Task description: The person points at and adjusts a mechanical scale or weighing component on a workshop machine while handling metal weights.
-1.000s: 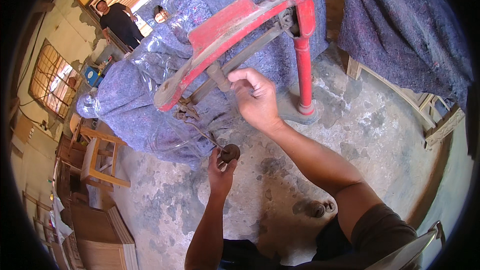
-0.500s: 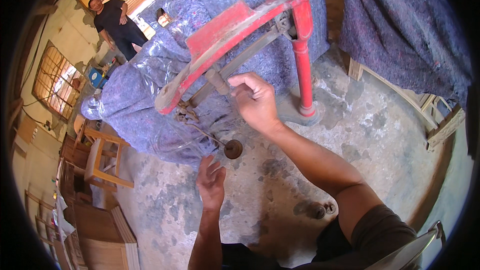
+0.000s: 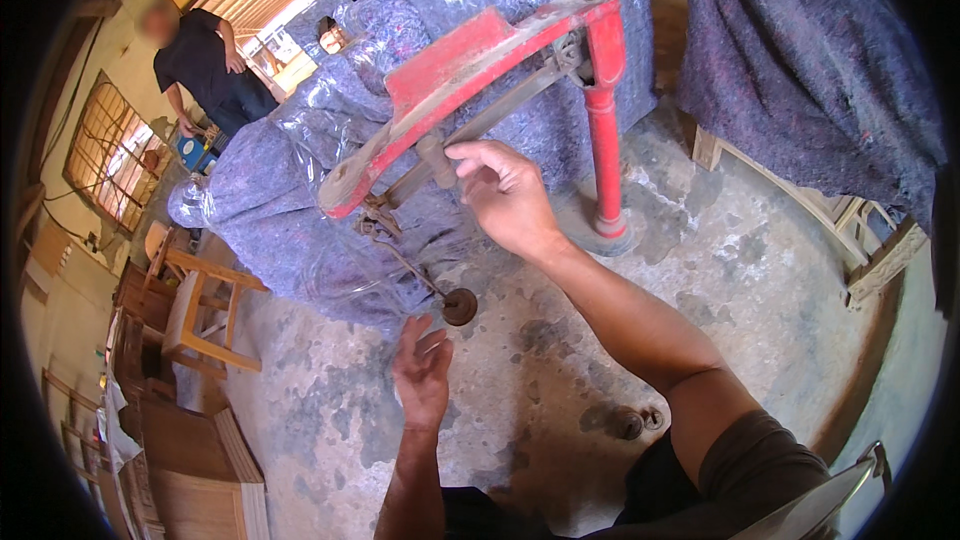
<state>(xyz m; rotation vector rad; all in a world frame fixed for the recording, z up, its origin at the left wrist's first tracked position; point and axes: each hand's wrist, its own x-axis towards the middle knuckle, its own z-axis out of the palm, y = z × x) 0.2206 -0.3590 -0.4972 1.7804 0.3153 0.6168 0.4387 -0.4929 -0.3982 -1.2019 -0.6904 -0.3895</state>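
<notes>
A platform scale's red frame [image 3: 455, 90], worn and dusty, stands before me on a red post [image 3: 605, 160]. Below its upper bar runs a metal beam [image 3: 500, 108] with a cylindrical sliding weight [image 3: 435, 161] on it. My right hand [image 3: 505, 200] is at that weight's right side, fingers partly bent and apart, the foremost fingertip at its edge; firm contact is hard to make out. From the beam's left end hangs a thin rod with a round brown disc weight [image 3: 460, 307]. My left hand [image 3: 422, 375] is just below and left of the disc, open, loosely curled and holding nothing.
Behind the scale is a large bulk under purple-grey blankets [image 3: 300, 180] and clear plastic. Another blanket [image 3: 810, 70] drapes wooden furniture at right. A wooden chair [image 3: 215, 315] and cabinet [image 3: 200, 460] stand left. Small round weights [image 3: 638, 422] lie near my legs. A person [image 3: 205, 65] stands far left.
My right hand has shifted slightly left along with the sliding weight relative to the beam. The left hand stays nearly still. The person at the back has moved left, near a blue box.
</notes>
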